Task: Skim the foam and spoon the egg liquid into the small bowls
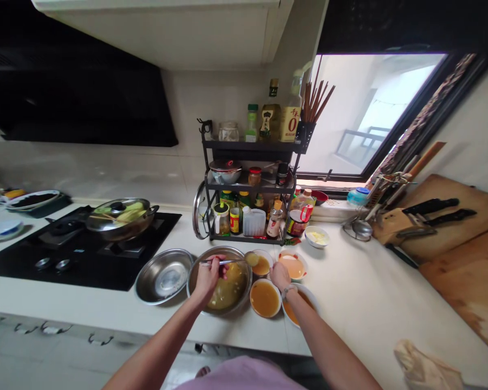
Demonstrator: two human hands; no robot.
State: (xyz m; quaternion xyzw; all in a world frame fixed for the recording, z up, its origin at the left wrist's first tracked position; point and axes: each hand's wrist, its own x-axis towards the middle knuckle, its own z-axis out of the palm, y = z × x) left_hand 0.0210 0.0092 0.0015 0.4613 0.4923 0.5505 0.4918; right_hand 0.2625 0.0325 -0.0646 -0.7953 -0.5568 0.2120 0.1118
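Before the rack (pixel 252 145), one basin (pixel 218 251) has a second basin (pixel 165 277) left, bowls (pixel 265 316) right.

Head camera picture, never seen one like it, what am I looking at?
There's no machine: a person works barehanded, wearing one camera on the head that looks forward and down. The left hand holds a ladle, its handle crossing above a large metal bowl of yellowish liquid, its scoop by small bowls of orange-brown liquid. The right hand is among those; whether it grips one I can't tell. The bowls stand on a pale counter. Left of the large one is another metal bowl, then a cooktop with a lidded pan; behind stands a rack of bottles and jars.
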